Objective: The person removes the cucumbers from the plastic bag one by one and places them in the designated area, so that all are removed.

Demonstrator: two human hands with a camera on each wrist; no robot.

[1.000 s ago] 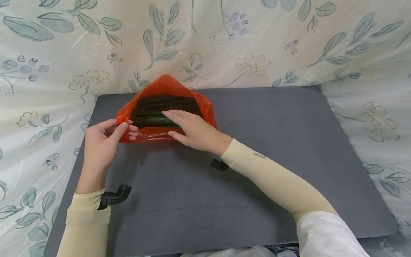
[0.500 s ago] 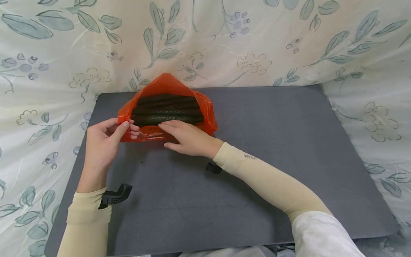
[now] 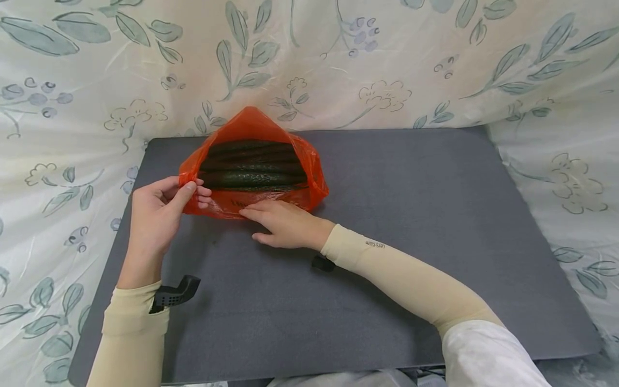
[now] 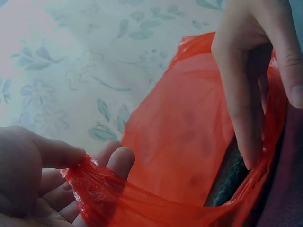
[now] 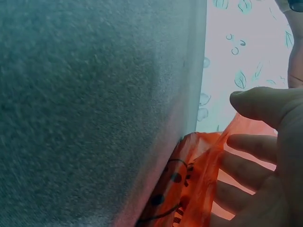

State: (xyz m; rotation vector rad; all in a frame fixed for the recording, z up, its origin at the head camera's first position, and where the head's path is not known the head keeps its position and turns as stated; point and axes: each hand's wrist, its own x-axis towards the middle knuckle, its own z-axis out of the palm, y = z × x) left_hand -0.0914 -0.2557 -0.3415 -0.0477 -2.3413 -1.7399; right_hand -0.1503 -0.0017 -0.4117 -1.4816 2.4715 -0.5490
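A red plastic bag (image 3: 250, 124) lies with its mouth gaping at the back left of the table. Several long dark green cucumbers (image 3: 251, 177) lie side by side inside it. At the bag's left edge my left hand (image 3: 157, 212) pinches the plastic between thumb and fingers. My right hand (image 3: 285, 223) lies against the bag's front side, thumb apart. Its fingers (image 5: 246, 170) are fairly straight on the film in the right wrist view. Part of a cucumber (image 4: 226, 177) shows beneath the right fingertips in the left wrist view.
The dark grey table (image 3: 411, 215) extends to the right and toward the person. A floral curtain (image 3: 338, 70) hangs behind the table and along both sides. Black wrist mounts (image 3: 176, 294) stick out from the wrists.
My right hand has moved from over the cucumbers toward the person, down onto the bag's front side. More of the cucumbers shows. My left hand keeps its pinch on the bag.
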